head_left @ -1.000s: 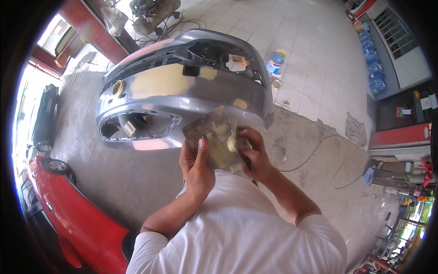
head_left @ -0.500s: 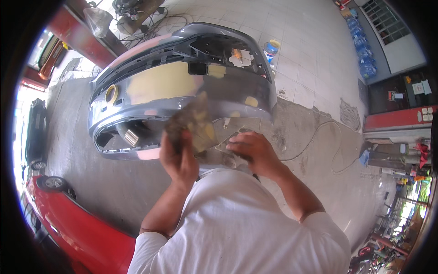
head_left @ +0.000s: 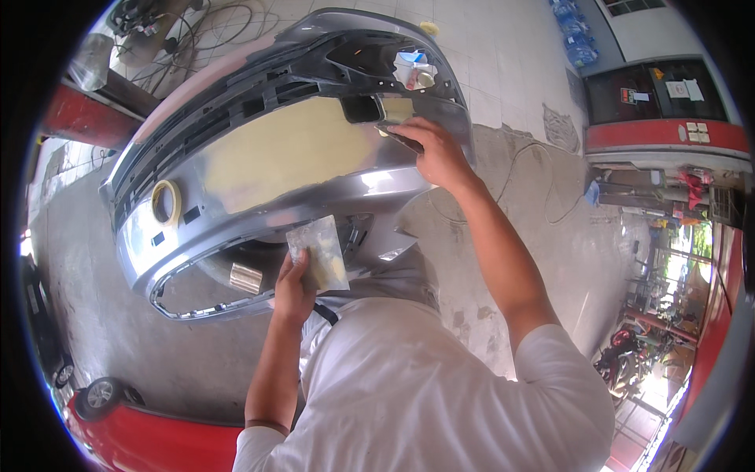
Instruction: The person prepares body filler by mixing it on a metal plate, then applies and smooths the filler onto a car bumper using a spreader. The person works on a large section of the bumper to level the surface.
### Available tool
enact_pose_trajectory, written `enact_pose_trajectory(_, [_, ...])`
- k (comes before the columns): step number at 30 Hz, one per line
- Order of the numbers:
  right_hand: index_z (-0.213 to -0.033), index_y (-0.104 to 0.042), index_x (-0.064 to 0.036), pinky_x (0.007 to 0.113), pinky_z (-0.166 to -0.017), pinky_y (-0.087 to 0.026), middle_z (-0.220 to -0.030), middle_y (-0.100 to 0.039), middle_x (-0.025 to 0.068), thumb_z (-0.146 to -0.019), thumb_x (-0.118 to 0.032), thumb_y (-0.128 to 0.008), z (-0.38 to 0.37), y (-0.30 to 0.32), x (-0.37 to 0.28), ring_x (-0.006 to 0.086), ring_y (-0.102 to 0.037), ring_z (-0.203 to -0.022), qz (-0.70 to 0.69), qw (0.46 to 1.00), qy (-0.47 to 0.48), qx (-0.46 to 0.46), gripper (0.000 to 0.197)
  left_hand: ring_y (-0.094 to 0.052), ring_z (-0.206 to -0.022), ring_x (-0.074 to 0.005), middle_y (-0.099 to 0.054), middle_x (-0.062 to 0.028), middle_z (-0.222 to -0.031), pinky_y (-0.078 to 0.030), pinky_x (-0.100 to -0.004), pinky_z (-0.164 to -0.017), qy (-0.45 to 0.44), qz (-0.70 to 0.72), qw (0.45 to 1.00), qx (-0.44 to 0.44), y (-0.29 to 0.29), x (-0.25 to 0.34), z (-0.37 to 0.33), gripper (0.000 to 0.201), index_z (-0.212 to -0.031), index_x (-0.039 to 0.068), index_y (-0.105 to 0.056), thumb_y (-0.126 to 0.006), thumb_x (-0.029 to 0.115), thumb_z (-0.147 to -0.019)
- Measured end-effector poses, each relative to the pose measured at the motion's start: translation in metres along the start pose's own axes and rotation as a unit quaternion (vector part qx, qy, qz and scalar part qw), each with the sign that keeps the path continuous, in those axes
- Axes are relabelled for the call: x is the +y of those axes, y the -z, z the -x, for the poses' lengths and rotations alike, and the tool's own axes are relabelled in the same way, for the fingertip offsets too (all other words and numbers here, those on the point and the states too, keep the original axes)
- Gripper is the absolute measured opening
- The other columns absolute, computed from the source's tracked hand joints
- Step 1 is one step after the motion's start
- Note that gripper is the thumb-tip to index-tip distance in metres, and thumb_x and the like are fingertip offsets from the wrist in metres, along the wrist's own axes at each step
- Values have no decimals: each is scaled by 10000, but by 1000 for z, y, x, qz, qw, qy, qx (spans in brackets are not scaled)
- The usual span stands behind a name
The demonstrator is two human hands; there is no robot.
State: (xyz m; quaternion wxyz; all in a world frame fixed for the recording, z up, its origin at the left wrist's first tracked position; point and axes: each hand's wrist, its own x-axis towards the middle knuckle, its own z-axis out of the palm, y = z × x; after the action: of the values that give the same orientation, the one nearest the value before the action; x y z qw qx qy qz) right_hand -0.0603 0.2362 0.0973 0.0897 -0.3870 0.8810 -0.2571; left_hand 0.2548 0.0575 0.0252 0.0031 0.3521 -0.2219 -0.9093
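Observation:
A grey car bumper [head_left: 314, 177] lies before me, with a broad patch of pale yellow filler [head_left: 287, 153] along its face. My left hand [head_left: 293, 287] grips a flat, pale mixing plate [head_left: 318, 245] by its edge; yellow filler is smeared on its face. My right hand [head_left: 440, 156] is stretched out to the bumper's right side, its fingers closed round a thin, dark putty spreader [head_left: 403, 140]. The spreader's tip is at the small yellow patch beside the square opening [head_left: 362, 109]; whether it touches cannot be told.
A roll of masking tape [head_left: 176, 206] rests on the bumper's left part. Below it, a ribbed, shiny block [head_left: 246, 278] lies at the lower opening. A red car [head_left: 157, 433] stands at lower left. A hose [head_left: 515, 161] trails over the floor at right, and blue water bottles [head_left: 576, 35] line the far wall.
My right hand has left the plate and reached up and forward to the bumper with the spreader. My left hand has lowered the plate, and the view has shifted.

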Motion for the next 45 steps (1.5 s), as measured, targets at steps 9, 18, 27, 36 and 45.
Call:
enact_pose_trajectory(9, [-1246, -748, -181, 417, -967, -523, -1241, -686, 45, -795, 88, -672, -5, -32, -5, 300, -642, -1155, 117, 992, 18, 41, 531, -564, -1298, -247, -593, -102, -1388, -416, -428, -1136, 3, 70, 995, -72, 0, 19, -37, 388, -1463, 29, -482, -507, 172, -1104])
enact_pose_trajectory(18, [-1244, -759, -164, 421, -1007, -500, -1208, -688, 43, -775, 94, -714, 69, -25, -28, 282, -615, -1209, 76, 997, -1, 12, 537, -546, -1328, -248, -591, -104, -1409, -386, -432, -1166, -2, 67, 990, -124, 17, 19, -41, 404, -1454, 22, -486, -533, 177, -1084])
enact_pose_trajectory(27, [-1331, -706, -150, 420, -985, -517, -1265, -657, 80, -749, 207, -537, -1, -14, -40, 322, -626, -1172, 63, 998, 9, 17, 703, -555, -1317, -243, -607, -96, -1388, -392, -422, -1156, 0, 79, 986, -147, 23, 22, -40, 403, -1447, 22, -495, -547, 165, -1074])
enact_pose_trajectory(36, [-1310, -718, -250, 457, -966, -484, -1232, -644, -9, -832, 83, -592, -11, -40, -35, 275, -610, -1143, 109, 992, -3, 57, 596, -596, -1293, -281, -628, -139, -1381, -426, -439, -1150, -15, 44, 989, -138, 22, 20, -38, 451, -1444, 33, -505, -588, 262, -1065])
enact_pose_trajectory(45, [-1339, -702, -264, 467, -1005, -459, -1274, -604, 39, -841, 8, -709, 24, -59, -56, 298, -595, -1152, 145, 985, 19, 86, 568, -595, -1289, -296, -620, -127, -1382, -427, -461, -1153, -22, 68, 989, -133, 24, 19, -39, 513, -1462, 44, -484, -643, 279, -1035])
